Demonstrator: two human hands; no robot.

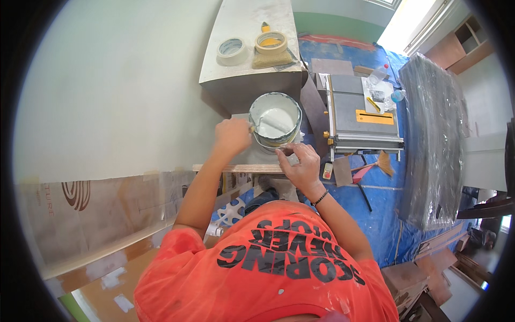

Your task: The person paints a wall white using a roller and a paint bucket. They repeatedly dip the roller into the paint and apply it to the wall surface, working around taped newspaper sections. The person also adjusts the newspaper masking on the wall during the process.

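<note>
A round paint bucket point(275, 139) with white paint inside stands on a plywood board before me. A small white paint roller point(275, 123) lies in the bucket, its head coated in paint. My left hand point(233, 136) is closed around the roller's handle at the bucket's left rim; most of the handle is hidden by the fingers. My right hand point(301, 162) is at the bucket's lower right, thumb and fingertips near its wire bail; whether they pinch the wire is not clear. White smears mark its fingers.
Masking tape rolls point(271, 42), a brush point(265, 27) and a sanding sponge or pad point(272, 59) sit on the cabinet point(249, 76) ahead. A table saw point(348, 108) stands right, beside a plastic-wrapped stack point(432, 141). Blue sheeting point(346, 209) covers the floor. A painted wall point(108, 96) is left.
</note>
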